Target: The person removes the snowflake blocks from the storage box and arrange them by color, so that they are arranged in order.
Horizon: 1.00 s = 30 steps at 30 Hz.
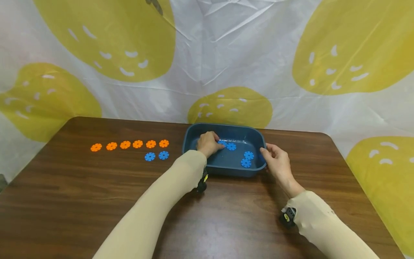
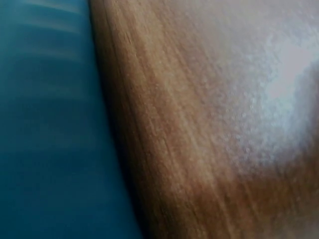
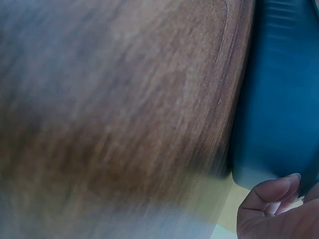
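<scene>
A dark blue plastic basin (image 1: pixel 226 171) stands at the back of the table. My left hand (image 1: pixel 208 144) reaches inside it, thumb and fingertips pinching at a blue notched disc (image 1: pixel 222 142), which the fingers partly cover. Touching that disc is a second blue disc (image 1: pixel 231 146). Nearer the basin's right end lie two more, a blue disc (image 1: pixel 248 155) and another blue disc (image 1: pixel 245 163). My right hand (image 1: pixel 278 162) grips the basin's right rim between thumb and fingers. In the right wrist view, the thumb (image 3: pixel 274 194) bends against the basin wall (image 3: pixel 279 99).
Left of the basin, several orange notched discs (image 1: pixel 125 144) form a row on the wooden table (image 1: pixel 97 194). Below its right end sit two blue discs (image 1: pixel 156 156). A white curtain (image 1: pixel 226 54) with yellow fruit shapes hangs behind the table's back edge.
</scene>
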{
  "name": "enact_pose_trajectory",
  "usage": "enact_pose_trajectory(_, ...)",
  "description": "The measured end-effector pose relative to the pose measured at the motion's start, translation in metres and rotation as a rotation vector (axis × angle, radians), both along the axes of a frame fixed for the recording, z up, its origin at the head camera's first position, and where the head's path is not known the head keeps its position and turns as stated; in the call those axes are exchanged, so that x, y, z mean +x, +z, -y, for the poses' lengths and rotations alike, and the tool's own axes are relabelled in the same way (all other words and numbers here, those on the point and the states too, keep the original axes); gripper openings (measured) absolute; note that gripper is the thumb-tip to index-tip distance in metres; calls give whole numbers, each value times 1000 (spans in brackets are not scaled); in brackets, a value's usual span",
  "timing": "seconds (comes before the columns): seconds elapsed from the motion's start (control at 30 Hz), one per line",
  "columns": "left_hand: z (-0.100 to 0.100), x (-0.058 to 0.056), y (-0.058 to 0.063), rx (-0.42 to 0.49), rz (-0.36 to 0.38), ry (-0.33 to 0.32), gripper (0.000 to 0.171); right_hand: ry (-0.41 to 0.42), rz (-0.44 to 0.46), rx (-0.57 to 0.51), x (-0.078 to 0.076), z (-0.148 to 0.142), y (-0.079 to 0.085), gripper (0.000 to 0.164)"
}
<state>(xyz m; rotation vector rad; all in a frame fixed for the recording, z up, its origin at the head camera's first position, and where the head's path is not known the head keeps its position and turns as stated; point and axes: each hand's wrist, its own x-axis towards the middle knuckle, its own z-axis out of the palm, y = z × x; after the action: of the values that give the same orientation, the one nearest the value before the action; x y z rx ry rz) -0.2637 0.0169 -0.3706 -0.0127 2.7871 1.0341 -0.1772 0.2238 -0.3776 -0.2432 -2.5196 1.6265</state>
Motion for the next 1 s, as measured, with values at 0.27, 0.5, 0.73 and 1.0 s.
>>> enact_pose_trajectory(0.27, -1, 0, -1, -19, -19, -4, 31, 3, 6, 4, 1, 0, 1, 40)
enact_pose_trajectory(0.5, -1, 3, 1, -26, -17, -10, 32, 10, 8, 1, 1, 0, 1, 41)
enact_pose_trajectory(0.73, -2, 4, 2, -50, -45, -17, 30, 10, 6, 2, 2, 0, 1, 41)
enact_pose_trajectory(1.0, 0, 3, 1, -36, -46, -21, 30, 8, 12, 6, 0, 0, 0, 41)
